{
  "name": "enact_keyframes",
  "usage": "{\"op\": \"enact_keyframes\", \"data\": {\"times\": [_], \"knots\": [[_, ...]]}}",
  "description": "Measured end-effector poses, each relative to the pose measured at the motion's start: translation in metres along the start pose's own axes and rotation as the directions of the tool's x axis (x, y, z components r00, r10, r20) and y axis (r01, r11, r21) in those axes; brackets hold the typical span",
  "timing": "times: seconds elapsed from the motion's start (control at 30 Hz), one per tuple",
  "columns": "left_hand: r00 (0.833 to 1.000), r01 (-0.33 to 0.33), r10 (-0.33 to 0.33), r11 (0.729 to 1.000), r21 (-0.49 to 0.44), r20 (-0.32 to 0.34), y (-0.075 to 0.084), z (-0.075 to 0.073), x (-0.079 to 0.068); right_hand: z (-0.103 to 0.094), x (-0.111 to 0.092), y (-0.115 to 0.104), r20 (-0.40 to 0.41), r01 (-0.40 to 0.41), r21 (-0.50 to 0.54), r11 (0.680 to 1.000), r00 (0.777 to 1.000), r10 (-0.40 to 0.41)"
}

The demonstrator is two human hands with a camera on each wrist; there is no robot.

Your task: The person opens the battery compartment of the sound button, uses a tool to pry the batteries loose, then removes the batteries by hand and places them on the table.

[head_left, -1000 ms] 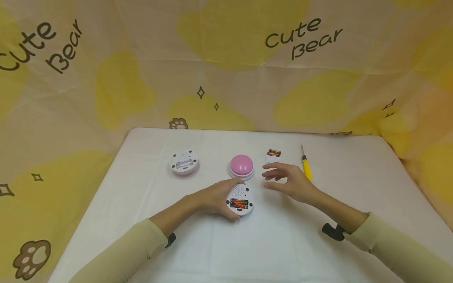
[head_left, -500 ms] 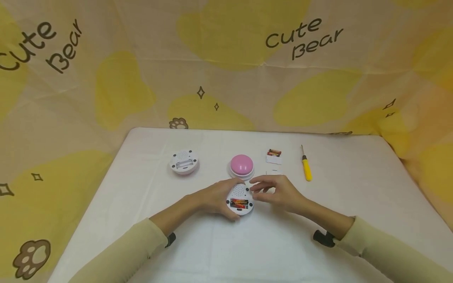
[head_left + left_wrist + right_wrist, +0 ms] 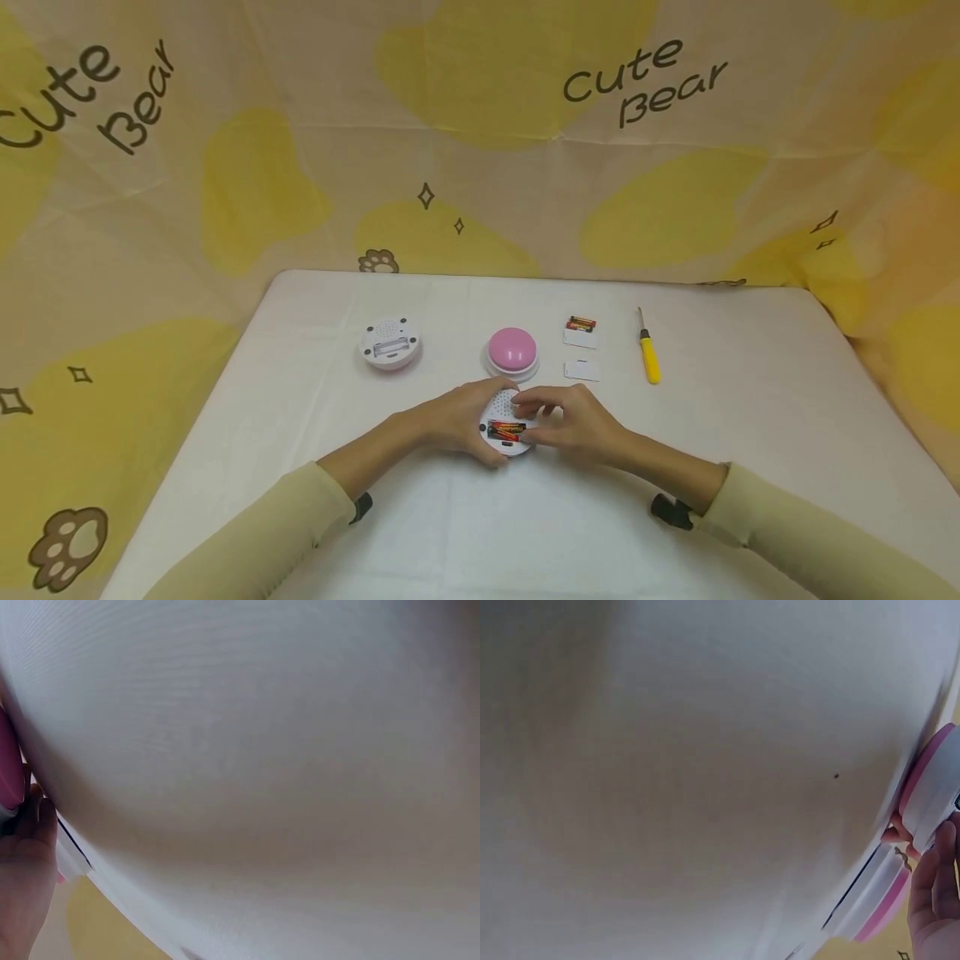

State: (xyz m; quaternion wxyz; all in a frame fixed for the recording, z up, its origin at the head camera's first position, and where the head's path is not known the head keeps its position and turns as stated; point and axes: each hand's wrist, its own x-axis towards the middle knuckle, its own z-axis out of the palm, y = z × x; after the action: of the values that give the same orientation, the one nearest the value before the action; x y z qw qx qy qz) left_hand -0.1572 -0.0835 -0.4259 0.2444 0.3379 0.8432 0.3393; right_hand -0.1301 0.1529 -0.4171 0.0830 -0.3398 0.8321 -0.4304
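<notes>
In the head view my left hand (image 3: 450,423) grips a round white-and-pink push-button (image 3: 501,404) turned underside up, thumb at the near edge and fingers at the far edge. Two red-and-black batteries (image 3: 506,431) lie in its uncovered compartment. My right hand (image 3: 576,423) bends over the right side of the push-button, its thumb right at the batteries' right end and its index fingertip over the speaker holes. The fingers stay spread apart. In the right wrist view, fingers (image 3: 924,881) overlap the push-button's white side.
Behind stands a pink push-button (image 3: 512,349), dome up. To its left, another (image 3: 392,343) lies underside up with a bare battery compartment. On the right are loose batteries (image 3: 581,324), a white cover (image 3: 581,370) and a yellow-handled screwdriver (image 3: 650,358), all on the white table (image 3: 315,533).
My right hand has moved left and nearer, from beside the white covers to over the push-button's battery compartment. My left hand and the push-button stay where they were.
</notes>
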Motion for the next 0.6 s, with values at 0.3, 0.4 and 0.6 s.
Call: {"op": "enact_keyframes", "data": {"times": [0.3, 0.4, 0.6], "knots": [[1.000, -0.003, 0.003, 1.000, -0.012, -0.006, -0.0009, 0.0002, -0.0005, 0.0029, 0.0032, -0.0052, -0.020, 0.091, -0.161, 0.983, 0.995, -0.095], [1.000, -0.001, 0.001, 1.000, -0.012, -0.009, -0.0005, 0.0002, -0.0005, 0.0037, 0.0034, -0.0054, -0.023, 0.120, -0.200, 0.972, 0.992, -0.127], [1.000, 0.007, -0.007, 1.000, -0.019, -0.007, -0.0010, 0.0006, -0.0008, 0.0049, 0.0021, -0.0052, -0.028, 0.131, -0.240, 0.962, 0.989, -0.142]]}}
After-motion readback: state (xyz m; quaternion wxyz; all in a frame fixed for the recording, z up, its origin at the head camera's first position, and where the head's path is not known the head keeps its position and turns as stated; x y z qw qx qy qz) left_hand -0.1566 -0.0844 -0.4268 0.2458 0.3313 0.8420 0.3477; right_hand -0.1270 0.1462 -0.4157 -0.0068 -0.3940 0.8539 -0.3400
